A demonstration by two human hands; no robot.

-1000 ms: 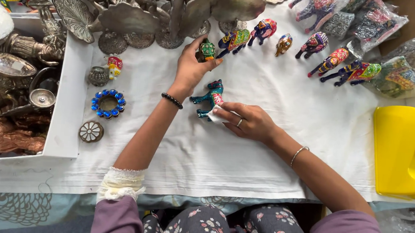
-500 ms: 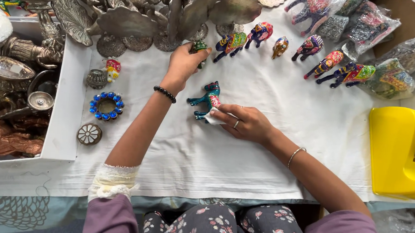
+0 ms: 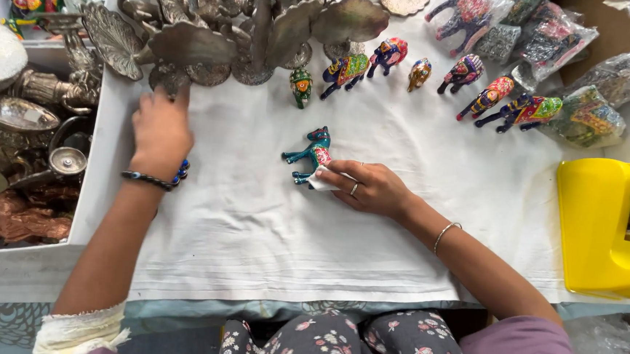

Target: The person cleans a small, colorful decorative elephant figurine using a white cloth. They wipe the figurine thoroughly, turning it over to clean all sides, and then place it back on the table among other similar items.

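Observation:
A teal painted horse figurine point(image 3: 307, 155) lies on its side on the white cloth point(image 3: 253, 239). My right hand point(image 3: 367, 189) pinches its rear end, and a small scrap of white paper sits under my fingertips. My left hand point(image 3: 159, 132) lies palm down at the cloth's left edge, fingers spread toward the base of a silver peacock ornament point(image 3: 168, 79). It covers some small ornaments, and only a blue beaded ring point(image 3: 183, 169) peeks out by the wrist. A green owl figurine point(image 3: 301, 87) stands alone in the row behind the horse.
Painted animal figurines point(image 3: 347, 69) stand in a row along the back, with plastic-wrapped ones point(image 3: 588, 117) at the right. Silver peacock pieces point(image 3: 266, 21) crowd the back left. A white tray point(image 3: 83, 206) of metalware is at the left and a yellow tape dispenser point(image 3: 600, 223) at the right.
My left hand has let go of the green owl at the back row and swung left across the cloth to the small ornaments. My right hand has stayed on the teal horse.

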